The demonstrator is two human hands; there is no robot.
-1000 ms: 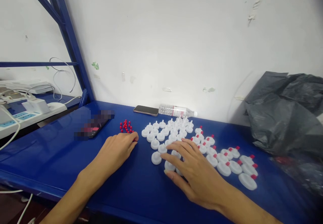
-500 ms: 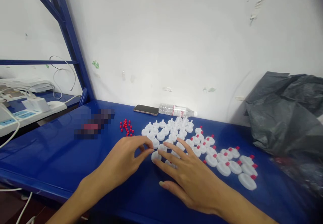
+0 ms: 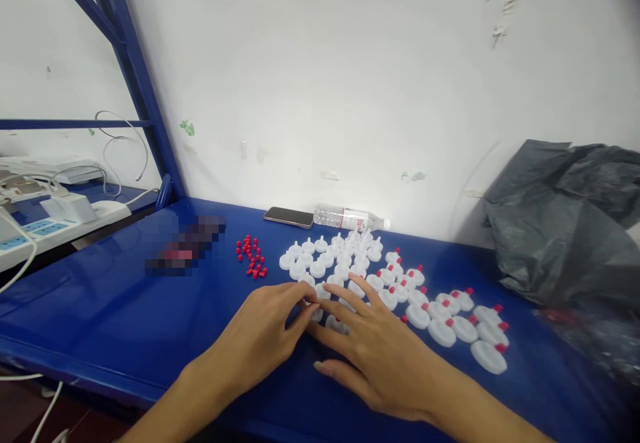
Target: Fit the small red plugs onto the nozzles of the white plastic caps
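Observation:
My left hand (image 3: pixel 270 316) is closed in a pinch over a white round piece at the near left of the group. A trace of red shows at its fingertips, apparently a small red cap (image 3: pixel 316 304) mostly covered by the fingers. My right hand (image 3: pixel 370 343) has its fingers spread, the tips reaching over the white pieces beside my left fingertips. White plastic discs with a short spout (image 3: pixel 318 268) stand close together beyond both hands. To the right, several such discs wear red caps (image 3: pixel 443 332). Loose red caps (image 3: pixel 256 273) lie to the left.
A phone (image 3: pixel 289 217) and a clear bottle lying down (image 3: pixel 330 216) are at the wall. A dark plastic bag (image 3: pixel 565 216) fills the right side of the blue table (image 3: pixel 125 310). On the left are a power strip (image 3: pixel 55 230) and a blurred dark object (image 3: pixel 185 246).
My left hand has moved slightly right and nearer, its pinched fingertips now over the near white disc and meeting my right fingers. More loose red caps show. My right hand has barely moved.

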